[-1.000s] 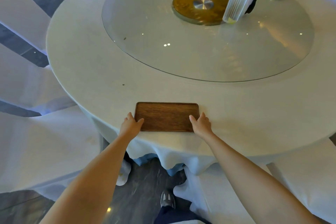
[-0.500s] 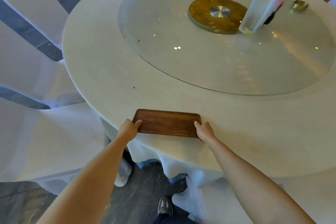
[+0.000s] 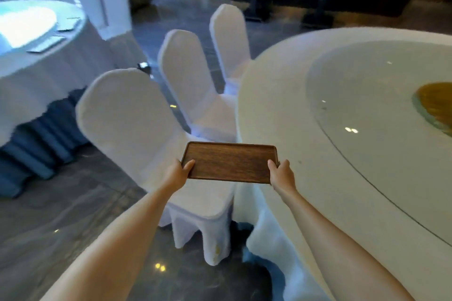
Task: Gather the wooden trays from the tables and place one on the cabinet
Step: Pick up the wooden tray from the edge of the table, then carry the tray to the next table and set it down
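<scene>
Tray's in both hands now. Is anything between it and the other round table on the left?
Yes. The wooden tray, gripped by the left hand and right hand, hangs over a covered chair. That chair's back stands between it and the far table; bare floor lies beyond.

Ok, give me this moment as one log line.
tray: off table, held level over chair | left hand: gripping left end | right hand: gripping right end | cabinet: not identified

The scene was viewed from head height (one wide-angle view), angled forward and down, close over the bench (image 3: pixel 281 110) edge.
</scene>
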A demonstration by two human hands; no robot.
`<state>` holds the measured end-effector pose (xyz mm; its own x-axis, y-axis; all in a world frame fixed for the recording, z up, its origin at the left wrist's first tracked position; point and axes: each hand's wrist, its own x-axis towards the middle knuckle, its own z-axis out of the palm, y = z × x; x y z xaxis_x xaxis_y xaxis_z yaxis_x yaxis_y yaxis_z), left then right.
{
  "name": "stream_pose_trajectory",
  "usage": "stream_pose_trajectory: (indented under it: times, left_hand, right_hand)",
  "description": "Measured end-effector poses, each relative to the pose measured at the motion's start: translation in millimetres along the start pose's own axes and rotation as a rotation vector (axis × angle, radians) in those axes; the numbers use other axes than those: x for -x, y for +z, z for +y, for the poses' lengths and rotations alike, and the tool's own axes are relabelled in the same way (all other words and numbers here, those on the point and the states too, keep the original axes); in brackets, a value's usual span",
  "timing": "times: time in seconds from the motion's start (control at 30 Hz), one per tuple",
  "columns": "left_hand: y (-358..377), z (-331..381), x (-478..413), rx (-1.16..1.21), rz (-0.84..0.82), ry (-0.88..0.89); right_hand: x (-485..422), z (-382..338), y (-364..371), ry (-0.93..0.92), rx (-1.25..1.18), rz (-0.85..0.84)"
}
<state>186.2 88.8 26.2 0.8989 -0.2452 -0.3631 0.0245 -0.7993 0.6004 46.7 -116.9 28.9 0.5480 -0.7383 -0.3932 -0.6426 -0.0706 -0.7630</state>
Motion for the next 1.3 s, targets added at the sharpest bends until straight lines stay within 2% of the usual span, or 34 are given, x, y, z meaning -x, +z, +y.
stream_pose_trajectory:
  times: [0.17, 0.53, 0.8, 1.03, 1.3]
  left_hand:
    - [-96.1, -62.9, -13.6, 0.044, 0.172, -0.069]
    - [-302.6, -225.4, -77.2, 0.227, 0.403, -0.161]
    - [-426.8, -328.1, -119.0, 0.208, 0.543, -0.258]
    - [-484.3, -380.1, -183.3, 0.201, 0.613, -0.345]
    - [-569.9, -404.2, -325.7, 0.164, 0.640, -0.415]
  right_hand:
    - [19.8, -76.5, 88.2, -0.169, -0.003, -0.089]
    - [80.7, -248.4, 313.8, -0.411, 0.001, -0.207]
    - [113.3, -341.2, 465.0, -0.487, 0.000, -0.378]
    - [84.4, -414.2, 575.3, -0.582, 0.043, -0.460]
    - [0.0, -522.7, 707.5, -0.620, 0.036, -0.544]
